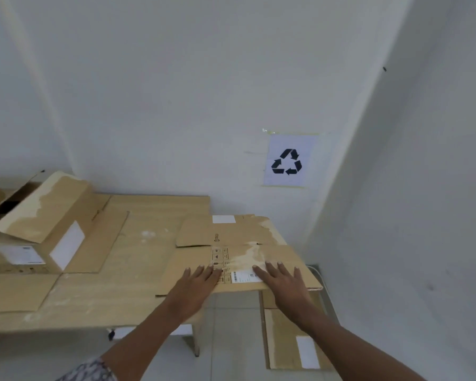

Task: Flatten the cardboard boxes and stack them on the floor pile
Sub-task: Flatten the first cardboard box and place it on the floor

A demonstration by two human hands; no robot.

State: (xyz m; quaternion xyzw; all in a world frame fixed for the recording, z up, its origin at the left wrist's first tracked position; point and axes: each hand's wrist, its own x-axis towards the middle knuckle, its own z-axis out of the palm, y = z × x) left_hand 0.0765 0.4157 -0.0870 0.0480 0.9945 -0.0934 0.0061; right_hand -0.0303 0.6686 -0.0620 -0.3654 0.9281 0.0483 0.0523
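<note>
While the flattened cardboard box is laid at the table's right end (sticking over the edge), it is pressed by the left hand and right hand, fingers straight.

Probably a recycling or storage corner: bare white walls, a taped-up recycling sign, cardboard boxes on a wooden table.

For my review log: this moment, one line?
left hand, right hand press flattened brown cardboard box | wooden table | floor pile below
</note>
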